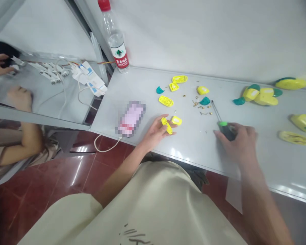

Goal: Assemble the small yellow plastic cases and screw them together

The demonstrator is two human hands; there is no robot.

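Note:
My left hand (pixel 155 131) rests on the grey table (pixel 142 85) with its fingers pinched on a small yellow plastic shell piece (pixel 166 125). Another yellow piece (pixel 176 120) lies right beside it. My right hand (pixel 238 143) is closed round the dark handle of a screwdriver (pixel 220 119) with a green collar, its shaft lying flat and pointing away from me. Several small screws (pixel 201 107) lie scattered just left of the shaft tip. More yellow shell pieces (pixel 165 100) and teal pieces (pixel 204 100) lie further back.
A water bottle (pixel 116 39) with a red cap stands at the back left corner. A blurred phone (pixel 131 118) with a cable lies left of my hand. Yellow and teal assembled parts (pixel 261 95) sit at the right. Another person's hands (pixel 20 97) work at the neighbouring table on the left.

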